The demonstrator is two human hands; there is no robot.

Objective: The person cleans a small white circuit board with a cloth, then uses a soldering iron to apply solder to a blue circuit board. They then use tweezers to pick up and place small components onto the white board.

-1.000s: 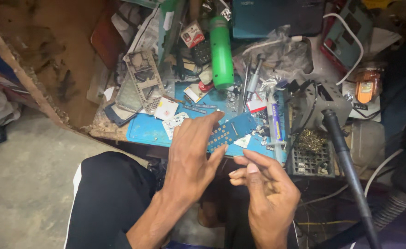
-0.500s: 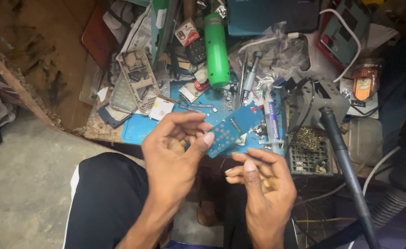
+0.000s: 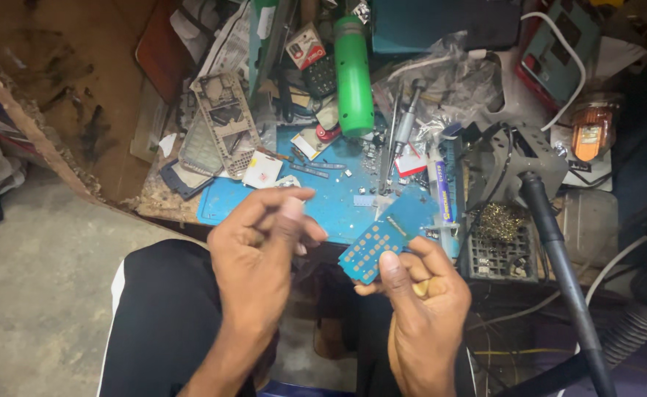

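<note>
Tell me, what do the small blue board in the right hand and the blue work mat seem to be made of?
Small blue board: probably rigid laminate, matte, with rows of golden metal contact pads. Blue work mat: likely rubber or silicone, dull, smooth and lying flat; uncertain.

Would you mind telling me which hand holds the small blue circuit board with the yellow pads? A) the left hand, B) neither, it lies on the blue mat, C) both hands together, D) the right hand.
D: the right hand grips the blue circuit board with its thumb on it, while the left hand is apart, fingers curled.
</note>
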